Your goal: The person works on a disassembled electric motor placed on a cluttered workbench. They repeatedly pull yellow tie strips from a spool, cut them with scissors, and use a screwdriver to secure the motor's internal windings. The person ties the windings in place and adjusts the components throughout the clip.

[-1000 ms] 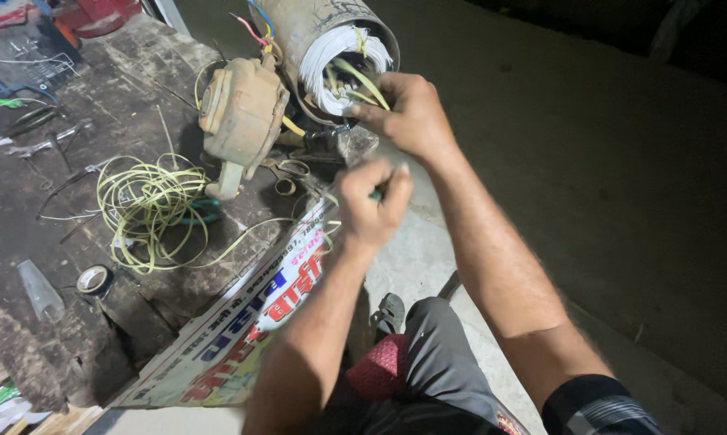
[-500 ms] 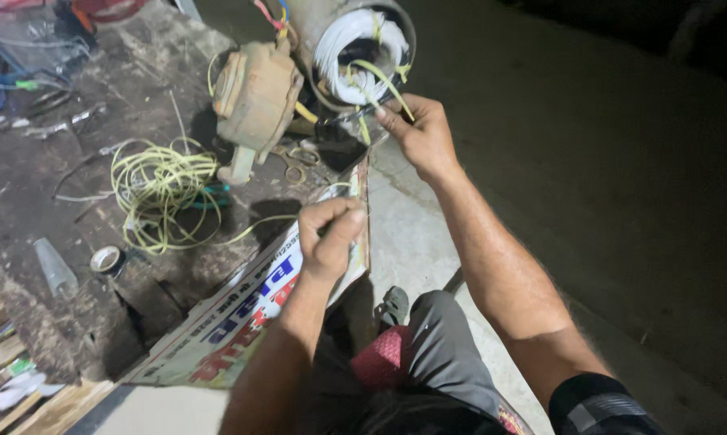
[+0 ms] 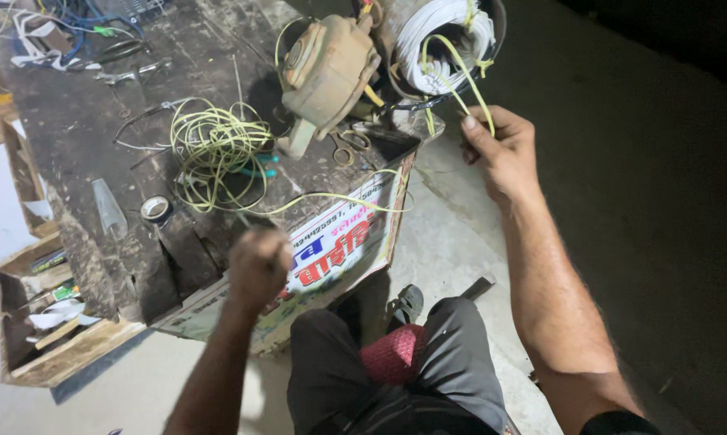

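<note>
- The dark, worn surface (image 3: pixel 82 137) ends at its front edge just above your knees; bare concrete floor (image 3: pixel 621 201) lies open to your right.
- A printed sign (image 3: pixel 339 250), white with red and blue lettering, hangs on the front face.
- Your right hand (image 3: pixel 500 149) has its grip pinched on a yellow wire (image 3: pixel 460 68) from the motor housing (image 3: pixel 444 40).
- Your left hand (image 3: pixel 259 266), blurred, is fisted; whether the wire strand ends inside it, you cannot tell.
- A loose wire coil (image 3: pixel 214 149) lies mid-surface.

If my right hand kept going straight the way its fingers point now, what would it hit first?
Most likely the white winding in the open end of the motor shell. The right hand points up toward it, pinching a yellow wire that runs from there. Depth is hard to judge from this one view.
</note>
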